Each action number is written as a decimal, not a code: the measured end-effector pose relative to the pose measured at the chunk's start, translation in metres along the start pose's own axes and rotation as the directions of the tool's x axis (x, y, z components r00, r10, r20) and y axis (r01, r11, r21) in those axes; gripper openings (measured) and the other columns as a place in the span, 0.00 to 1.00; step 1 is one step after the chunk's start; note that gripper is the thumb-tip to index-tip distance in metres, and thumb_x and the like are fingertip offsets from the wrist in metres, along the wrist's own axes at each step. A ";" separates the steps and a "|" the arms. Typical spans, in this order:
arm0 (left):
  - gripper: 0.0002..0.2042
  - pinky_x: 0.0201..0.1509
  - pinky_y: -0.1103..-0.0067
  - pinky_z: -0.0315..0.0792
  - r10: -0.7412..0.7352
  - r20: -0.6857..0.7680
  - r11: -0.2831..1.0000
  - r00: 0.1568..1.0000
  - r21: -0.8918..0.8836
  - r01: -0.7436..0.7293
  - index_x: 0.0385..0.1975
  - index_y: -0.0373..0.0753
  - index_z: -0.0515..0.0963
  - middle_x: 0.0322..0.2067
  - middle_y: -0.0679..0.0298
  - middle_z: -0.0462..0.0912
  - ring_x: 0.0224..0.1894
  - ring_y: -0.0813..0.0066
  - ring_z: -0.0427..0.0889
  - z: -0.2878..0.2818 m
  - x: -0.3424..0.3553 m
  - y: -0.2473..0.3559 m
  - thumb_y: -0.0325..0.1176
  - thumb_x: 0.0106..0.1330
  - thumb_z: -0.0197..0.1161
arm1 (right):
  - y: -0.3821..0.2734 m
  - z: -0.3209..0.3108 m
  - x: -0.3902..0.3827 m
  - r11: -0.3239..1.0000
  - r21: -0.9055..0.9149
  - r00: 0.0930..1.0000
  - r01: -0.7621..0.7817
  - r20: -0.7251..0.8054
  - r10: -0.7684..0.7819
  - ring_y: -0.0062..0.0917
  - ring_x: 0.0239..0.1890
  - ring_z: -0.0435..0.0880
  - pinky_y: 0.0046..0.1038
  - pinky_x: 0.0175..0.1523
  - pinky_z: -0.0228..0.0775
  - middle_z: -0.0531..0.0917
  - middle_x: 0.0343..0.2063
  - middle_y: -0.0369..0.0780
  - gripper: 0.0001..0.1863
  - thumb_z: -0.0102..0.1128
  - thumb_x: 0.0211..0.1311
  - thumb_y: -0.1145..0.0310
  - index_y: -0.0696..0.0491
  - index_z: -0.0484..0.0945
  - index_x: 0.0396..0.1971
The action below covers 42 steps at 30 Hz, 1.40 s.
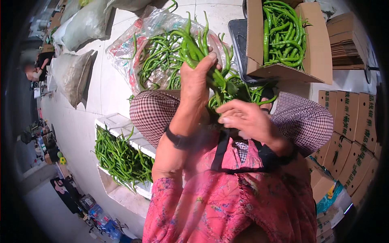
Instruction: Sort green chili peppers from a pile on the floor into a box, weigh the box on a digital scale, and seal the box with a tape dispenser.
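Note:
My left hand [198, 71] is closed round a bunch of long green chili peppers [190, 46], raised over a clear plastic bag [121, 48] with loose chilies [160, 52] lying on it. My right hand [243, 115] is just below the bunch, fingers loosely bent and apart, near more chilies [255, 91] between my knees. A cardboard box [318, 52] full of chilies sits at the upper right on a black tray [237, 40]. At the lower left, a white foam box [115, 186] holds a heap of chilies [121, 158].
Full sacks [71, 77] lie on the tiled floor at the upper left. Stacked cartons [344, 162] stand at my right, with flattened cardboard [344, 40] behind them. Another person [38, 69] is at the far left. Assorted items line the left edge.

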<state>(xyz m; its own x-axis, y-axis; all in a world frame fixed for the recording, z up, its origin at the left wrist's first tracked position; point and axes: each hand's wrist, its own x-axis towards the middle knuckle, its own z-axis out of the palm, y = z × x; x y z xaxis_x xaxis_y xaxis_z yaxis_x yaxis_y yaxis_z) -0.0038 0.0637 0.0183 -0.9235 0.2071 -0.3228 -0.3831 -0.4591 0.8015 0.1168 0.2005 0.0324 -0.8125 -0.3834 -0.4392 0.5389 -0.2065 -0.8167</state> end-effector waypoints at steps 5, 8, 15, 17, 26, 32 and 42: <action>0.16 0.39 0.78 0.75 -0.111 0.156 0.971 0.981 -0.193 0.141 0.49 0.33 0.73 0.32 0.67 0.76 0.32 0.77 0.77 -0.009 -0.011 0.009 0.30 0.63 0.64 | -0.035 -0.019 -0.004 0.923 -0.156 0.859 0.352 -0.337 -0.385 0.15 0.39 0.78 0.18 0.43 0.71 0.80 0.35 0.37 0.13 0.62 0.62 0.72 0.61 0.76 0.45; 0.16 0.44 0.74 0.77 -0.123 0.177 0.964 0.977 -0.215 0.160 0.49 0.33 0.73 0.35 0.64 0.78 0.36 0.75 0.78 -0.009 -0.022 -0.002 0.30 0.63 0.64 | -0.043 -0.009 0.007 0.877 -0.379 0.876 0.294 -0.259 -0.406 0.14 0.34 0.77 0.19 0.38 0.71 0.79 0.32 0.37 0.19 0.69 0.57 0.68 0.61 0.76 0.44; 0.17 0.51 0.70 0.75 -0.222 0.229 0.938 0.948 -0.217 0.272 0.48 0.32 0.74 0.41 0.59 0.80 0.46 0.68 0.80 -0.006 -0.035 -0.016 0.31 0.62 0.65 | -0.035 -0.016 0.033 0.940 -0.331 0.941 0.084 -0.284 -0.185 0.14 0.31 0.79 0.21 0.39 0.73 0.81 0.32 0.37 0.19 0.68 0.56 0.68 0.62 0.75 0.45; 0.17 0.49 0.74 0.75 -0.241 0.235 0.948 0.942 -0.153 0.280 0.47 0.33 0.74 0.39 0.59 0.80 0.43 0.70 0.81 -0.011 -0.033 -0.016 0.33 0.61 0.66 | -0.041 -0.023 0.031 0.996 -0.043 0.968 0.080 -0.233 -0.088 0.18 0.36 0.80 0.22 0.44 0.72 0.81 0.35 0.38 0.15 0.62 0.60 0.71 0.62 0.75 0.44; 0.15 0.44 0.74 0.76 -0.246 0.227 0.906 0.942 -0.291 0.307 0.48 0.36 0.76 0.38 0.63 0.81 0.42 0.71 0.80 -0.022 -0.025 -0.032 0.36 0.67 0.63 | -0.041 -0.008 0.010 0.746 -0.665 0.951 0.024 -0.214 -0.221 0.22 0.38 0.78 0.26 0.43 0.70 0.80 0.33 0.41 0.18 0.62 0.61 0.63 0.59 0.75 0.45; 0.24 0.50 0.74 0.77 -0.226 0.279 0.912 0.933 -0.277 0.303 0.56 0.32 0.69 0.41 0.61 0.79 0.43 0.71 0.80 -0.017 -0.024 -0.036 0.33 0.63 0.67 | -0.017 -0.025 0.020 0.878 -0.473 0.977 0.070 -0.144 -0.156 0.18 0.38 0.79 0.24 0.42 0.71 0.81 0.36 0.39 0.20 0.63 0.60 0.63 0.61 0.74 0.46; 0.16 0.40 0.78 0.74 -0.272 0.245 0.899 0.931 -0.281 0.337 0.50 0.32 0.71 0.36 0.62 0.77 0.35 0.75 0.77 -0.016 -0.022 -0.035 0.30 0.64 0.62 | -0.021 -0.052 0.015 0.996 -0.004 0.979 0.088 -0.186 -0.088 0.15 0.37 0.74 0.17 0.45 0.65 0.78 0.34 0.34 0.14 0.55 0.67 0.65 0.59 0.73 0.45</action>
<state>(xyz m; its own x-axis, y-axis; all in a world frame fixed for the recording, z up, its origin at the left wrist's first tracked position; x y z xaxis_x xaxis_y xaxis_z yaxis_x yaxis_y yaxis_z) 0.0298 0.0615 -0.0103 -0.7509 0.5291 -0.3953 -0.6602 -0.5858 0.4701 0.0822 0.2462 0.0231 -0.8836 -0.1900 -0.4279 0.4642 -0.2361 -0.8537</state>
